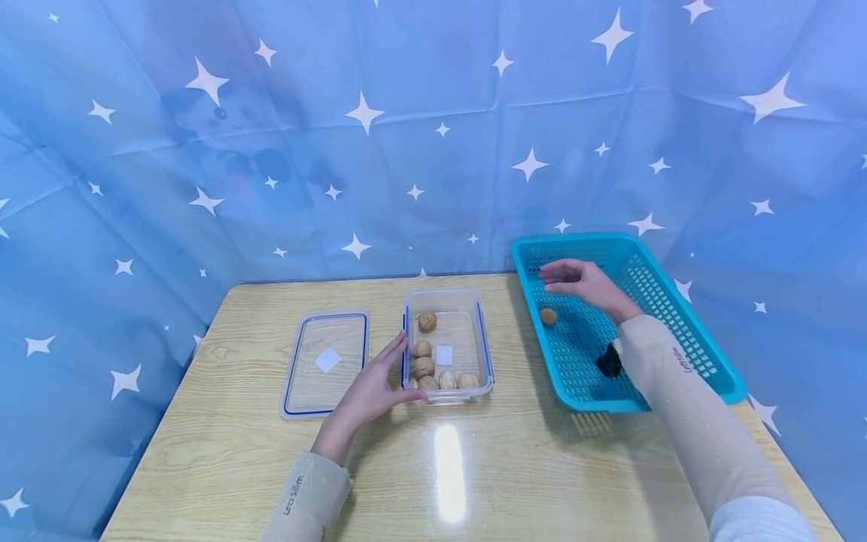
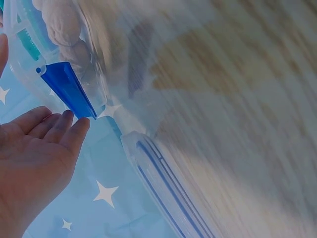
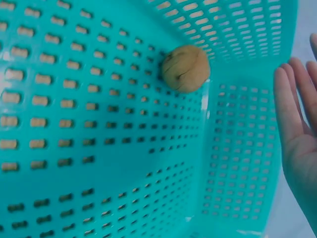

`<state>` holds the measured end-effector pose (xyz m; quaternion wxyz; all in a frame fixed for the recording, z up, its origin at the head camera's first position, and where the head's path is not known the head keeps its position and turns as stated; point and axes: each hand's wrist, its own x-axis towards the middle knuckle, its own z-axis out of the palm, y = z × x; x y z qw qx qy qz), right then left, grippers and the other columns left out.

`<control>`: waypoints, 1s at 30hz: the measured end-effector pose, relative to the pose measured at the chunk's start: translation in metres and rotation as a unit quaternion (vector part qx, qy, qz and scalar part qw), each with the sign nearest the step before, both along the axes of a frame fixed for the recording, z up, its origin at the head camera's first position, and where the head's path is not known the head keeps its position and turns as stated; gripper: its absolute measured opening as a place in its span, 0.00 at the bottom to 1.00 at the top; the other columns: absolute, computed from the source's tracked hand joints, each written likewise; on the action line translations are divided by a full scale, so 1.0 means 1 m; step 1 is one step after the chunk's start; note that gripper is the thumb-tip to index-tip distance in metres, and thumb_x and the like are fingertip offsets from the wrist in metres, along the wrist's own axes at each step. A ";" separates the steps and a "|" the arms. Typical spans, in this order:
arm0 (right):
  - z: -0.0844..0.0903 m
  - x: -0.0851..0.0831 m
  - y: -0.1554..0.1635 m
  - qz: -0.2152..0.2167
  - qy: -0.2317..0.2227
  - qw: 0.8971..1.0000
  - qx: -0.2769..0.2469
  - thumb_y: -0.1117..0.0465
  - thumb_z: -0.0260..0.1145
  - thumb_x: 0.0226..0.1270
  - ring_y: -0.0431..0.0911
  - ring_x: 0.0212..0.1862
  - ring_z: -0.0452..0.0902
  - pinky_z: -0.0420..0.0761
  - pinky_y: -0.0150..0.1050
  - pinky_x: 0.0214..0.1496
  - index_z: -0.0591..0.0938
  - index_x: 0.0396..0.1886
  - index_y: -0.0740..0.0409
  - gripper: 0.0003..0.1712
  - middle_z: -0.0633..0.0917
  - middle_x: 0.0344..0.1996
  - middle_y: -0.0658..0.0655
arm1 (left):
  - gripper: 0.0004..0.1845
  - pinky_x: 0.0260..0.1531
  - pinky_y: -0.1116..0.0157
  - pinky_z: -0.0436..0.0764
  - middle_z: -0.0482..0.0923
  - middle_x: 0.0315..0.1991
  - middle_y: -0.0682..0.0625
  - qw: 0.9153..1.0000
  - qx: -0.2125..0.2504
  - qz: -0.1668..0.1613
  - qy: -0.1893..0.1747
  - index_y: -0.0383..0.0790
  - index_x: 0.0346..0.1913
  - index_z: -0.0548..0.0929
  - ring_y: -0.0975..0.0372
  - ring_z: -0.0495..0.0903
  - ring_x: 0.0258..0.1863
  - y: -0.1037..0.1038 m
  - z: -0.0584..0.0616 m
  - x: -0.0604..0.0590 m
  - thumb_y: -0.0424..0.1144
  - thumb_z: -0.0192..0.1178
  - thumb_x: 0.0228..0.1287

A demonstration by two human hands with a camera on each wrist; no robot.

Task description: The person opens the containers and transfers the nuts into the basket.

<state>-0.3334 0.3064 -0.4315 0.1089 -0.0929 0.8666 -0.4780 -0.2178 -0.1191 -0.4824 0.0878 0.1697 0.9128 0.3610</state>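
Observation:
A clear plastic container with blue clips holds several walnuts, mostly along its left and near sides. My left hand lies along the container's left side, thumb toward the near corner. In the left wrist view its fingers are nearly straight beside a blue clip. Over the turquoise basket, my right hand is raised with extended fingers and nothing in it. One walnut lies in the basket, apart from that hand.
Left of the container, its clear lid with a blue seal lies flat on the wooden table. A small black object shows beside my right wrist. Behind the table hangs a blue star-patterned curtain.

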 end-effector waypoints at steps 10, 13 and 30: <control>0.015 0.005 -0.016 0.017 0.024 1.000 0.000 0.51 0.64 0.72 0.56 0.66 0.73 0.75 0.57 0.69 0.71 0.70 0.60 0.32 0.77 0.66 0.63 | 0.57 0.76 0.44 0.60 0.47 0.82 0.52 1.000 0.001 -0.001 0.003 0.43 0.79 0.55 0.46 0.56 0.77 0.000 -0.002 0.000 0.55 0.75 0.50; 0.020 0.005 -0.020 0.029 0.030 0.999 -0.005 0.54 0.64 0.73 0.57 0.67 0.73 0.74 0.57 0.69 0.71 0.71 0.60 0.31 0.76 0.66 0.64 | 0.57 0.76 0.44 0.60 0.47 0.82 0.52 1.000 -0.002 0.000 0.004 0.44 0.79 0.55 0.46 0.56 0.77 0.000 -0.002 0.000 0.55 0.75 0.51; 0.037 0.010 -0.054 0.071 0.069 0.995 -0.031 0.61 0.66 0.70 0.54 0.65 0.75 0.77 0.53 0.67 0.75 0.66 0.57 0.26 0.78 0.65 0.65 | 0.57 0.75 0.44 0.60 0.47 0.82 0.52 1.000 -0.006 0.002 -0.003 0.44 0.79 0.55 0.46 0.56 0.77 0.001 0.001 0.001 0.57 0.75 0.50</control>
